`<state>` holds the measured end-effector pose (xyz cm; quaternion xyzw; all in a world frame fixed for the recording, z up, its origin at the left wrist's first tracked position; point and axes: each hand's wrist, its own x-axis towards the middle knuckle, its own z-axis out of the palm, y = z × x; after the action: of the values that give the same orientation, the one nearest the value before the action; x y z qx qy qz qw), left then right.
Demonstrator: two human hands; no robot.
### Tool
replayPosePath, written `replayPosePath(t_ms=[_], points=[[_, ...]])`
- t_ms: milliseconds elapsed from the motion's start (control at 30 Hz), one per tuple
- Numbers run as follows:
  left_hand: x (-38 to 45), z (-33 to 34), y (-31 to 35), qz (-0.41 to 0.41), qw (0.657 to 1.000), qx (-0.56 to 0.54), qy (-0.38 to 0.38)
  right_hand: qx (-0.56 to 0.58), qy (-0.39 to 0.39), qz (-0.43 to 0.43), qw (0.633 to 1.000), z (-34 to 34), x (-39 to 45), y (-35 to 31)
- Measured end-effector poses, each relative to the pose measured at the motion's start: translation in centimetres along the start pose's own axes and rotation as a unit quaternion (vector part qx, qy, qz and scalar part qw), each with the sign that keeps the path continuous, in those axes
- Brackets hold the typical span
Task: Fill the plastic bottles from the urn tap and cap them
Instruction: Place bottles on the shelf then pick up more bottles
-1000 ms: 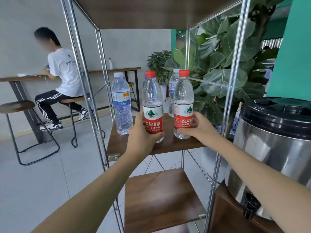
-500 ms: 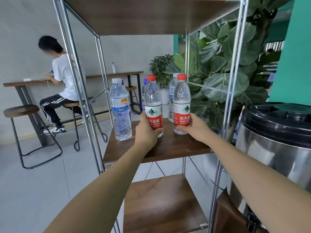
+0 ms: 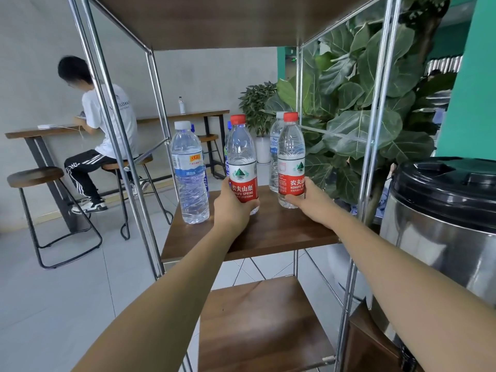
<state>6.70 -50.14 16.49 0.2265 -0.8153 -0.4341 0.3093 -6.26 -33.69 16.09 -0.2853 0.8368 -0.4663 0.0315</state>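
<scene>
Two clear plastic bottles with red caps and red labels stand upright on the middle wooden shelf (image 3: 268, 237). My left hand (image 3: 232, 208) grips the left red-label bottle (image 3: 241, 157) low on its label. My right hand (image 3: 308, 200) grips the right red-label bottle (image 3: 291, 154) near its base. A white-capped bottle with a blue label (image 3: 189, 170) stands to the left, untouched. Further bottles stand behind, partly hidden. The steel urn (image 3: 442, 232) with a black lid sits at the right; its tap (image 3: 406, 355) shows at the bottom edge.
Chrome posts (image 3: 375, 130) frame the shelf unit, with a lower shelf (image 3: 257, 326) beneath and another above. A large-leafed plant (image 3: 362, 103) stands behind the shelves. At the far left a person (image 3: 104, 130) sits on a stool at a long table.
The view has tilted upward and drawn a little closer, so the shelf and bottles sit lower in frame. Both hands keep their hold on the two red-label bottles, which look set down on the shelf.
</scene>
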Motion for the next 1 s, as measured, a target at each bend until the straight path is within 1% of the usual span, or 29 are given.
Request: replayPosePath(t_ms=[167,267,333,400,467,533,600,700,733,800,867,933,1000], points=[[0.2,-0.1,-0.1,-0.023,1.000,0.017,-0.011,-0.043,0.000,-0.001,0.999,0.2,-0.1,-0.1],[-0.1,-0.6,-0.6,-0.040,0.995,0.080,-0.049,-0.103,-0.008,-0.019,0.994,0.4,-1.3,-0.1],[-1.0,-1.0,-0.8,-0.043,0.986,0.143,-0.079,-0.167,-0.020,-0.037,0.985,0.4,-2.7,0.0],[-2.7,-1.4,-0.8,-0.006,0.961,0.253,-0.109,-0.268,-0.036,-0.042,0.962,0.3,-4.3,0.2],[-4.9,-1.6,-0.9,0.056,0.921,0.364,-0.125,-0.338,-0.052,-0.051,0.938,0.4,-6.2,0.6],[-7.1,-1.6,-1.3,0.121,0.883,0.438,-0.113,-0.366,-0.049,-0.075,0.926,0.5,-8.5,0.9],[-8.9,-1.6,-1.7,0.168,0.854,0.485,-0.086,-0.381,-0.031,-0.107,0.918,0.4,-10.9,1.0],[-11.8,-1.5,-2.2,0.202,0.842,0.497,-0.054,-0.378,0.002,-0.148,0.914,0.3,-14.5,1.2],[-12.9,-1.4,-2.3,0.211,0.840,0.496,-0.055,-0.372,0.012,-0.155,0.915,0.4,-15.8,1.3],[-15.0,-0.7,-1.9,0.229,0.842,0.483,-0.079,-0.358,0.031,-0.155,0.920,0.0,-18.9,1.9],[-17.2,0.8,-1.3,0.264,0.849,0.445,-0.107,-0.344,0.058,-0.135,0.927,-0.9,-22.3,3.1],[-19.7,2.7,-0.9,0.328,0.854,0.391,-0.105,-0.344,0.089,-0.102,0.929,-2.1,-26.0,5.0],[-21.8,4.8,-0.7,0.387,0.849,0.345,-0.099,-0.352,0.107,-0.050,0.929,-3.4,-29.3,7.4]])
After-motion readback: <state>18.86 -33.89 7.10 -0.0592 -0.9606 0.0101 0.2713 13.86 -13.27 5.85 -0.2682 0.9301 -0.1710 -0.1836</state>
